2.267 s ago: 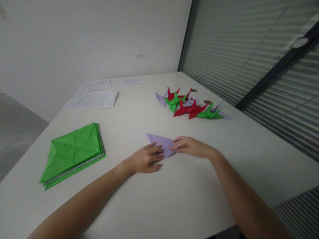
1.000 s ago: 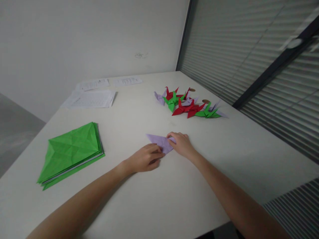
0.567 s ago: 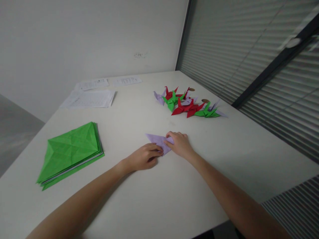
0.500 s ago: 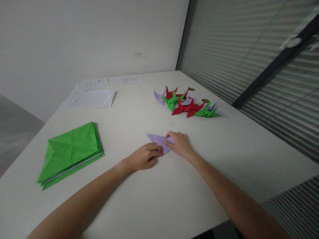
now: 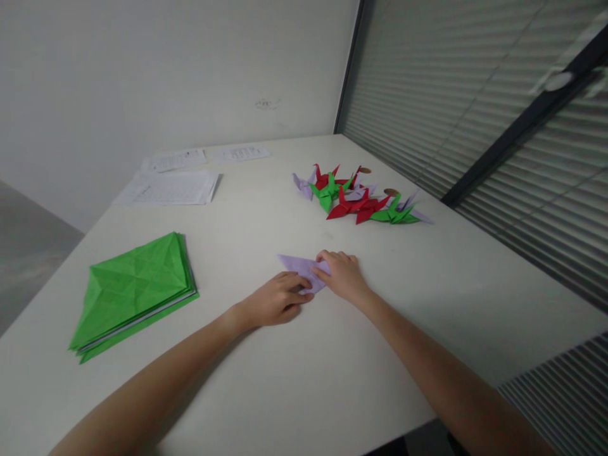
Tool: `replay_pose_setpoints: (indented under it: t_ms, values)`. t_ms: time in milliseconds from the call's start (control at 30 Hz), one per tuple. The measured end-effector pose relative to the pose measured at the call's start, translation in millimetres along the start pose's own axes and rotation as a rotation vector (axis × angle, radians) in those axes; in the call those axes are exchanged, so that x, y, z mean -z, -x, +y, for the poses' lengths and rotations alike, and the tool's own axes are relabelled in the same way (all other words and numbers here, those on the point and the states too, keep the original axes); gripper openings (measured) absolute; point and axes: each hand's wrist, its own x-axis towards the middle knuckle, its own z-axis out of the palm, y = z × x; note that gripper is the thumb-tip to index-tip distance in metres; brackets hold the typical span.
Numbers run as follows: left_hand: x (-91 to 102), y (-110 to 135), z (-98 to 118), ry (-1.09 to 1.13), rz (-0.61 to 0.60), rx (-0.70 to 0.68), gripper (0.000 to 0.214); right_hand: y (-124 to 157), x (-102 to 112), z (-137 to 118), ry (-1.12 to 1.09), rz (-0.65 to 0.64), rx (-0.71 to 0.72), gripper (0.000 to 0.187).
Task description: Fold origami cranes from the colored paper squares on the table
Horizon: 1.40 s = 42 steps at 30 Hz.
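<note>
A folded piece of light purple origami paper [image 5: 298, 263] lies on the white table, its pointed end toward the upper left. My left hand [image 5: 280, 297] is closed at the paper's near edge, with fingertips on its lower corner. From the right, my right hand [image 5: 342, 273] grips the paper's right end between thumb and curled fingers, which hide that part. Behind my hands sits a group of folded paper cranes in red [image 5: 349, 206], green [image 5: 327, 192] and light purple [image 5: 304, 185].
At left rests a stack of green paper sheets [image 5: 137, 275], with pale layers near its bottom. Printed papers [image 5: 175, 188] lie at the far left of the table [image 5: 256, 392]. Two brown round pieces [image 5: 391, 192] are beside the cranes. Window blinds [image 5: 427, 95] border the right side.
My left fingertips have shifted very slightly at the paper's lower corner, covering a little more of it. The right hand stays in place.
</note>
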Motion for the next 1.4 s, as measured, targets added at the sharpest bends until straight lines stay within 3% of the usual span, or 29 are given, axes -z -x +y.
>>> replay_pose_setpoints:
  t_ms: [400, 733, 933, 1400]
  values:
    - [1.0, -3, 6, -0.071, -0.093, 0.027, 0.048, 0, 2, 0, 0.018, -0.013, 0.01, 0.018]
    - [-4.4, -2, 10, -0.122, -0.097, 0.052, 0.04, 0, 2, -1, 0.021, -0.02, 0.002, 0.019]
    - [-5.5, -2, 9, -0.122, -0.089, 0.044, 0.055, 0, 1, -1, 0.018, -0.012, 0.01, 0.019]
    - [-10.2, -1, 6, -0.088, -0.08, 0.057, 0.058, -1, 1, -2, 0.028, -0.021, 0.011, 0.02]
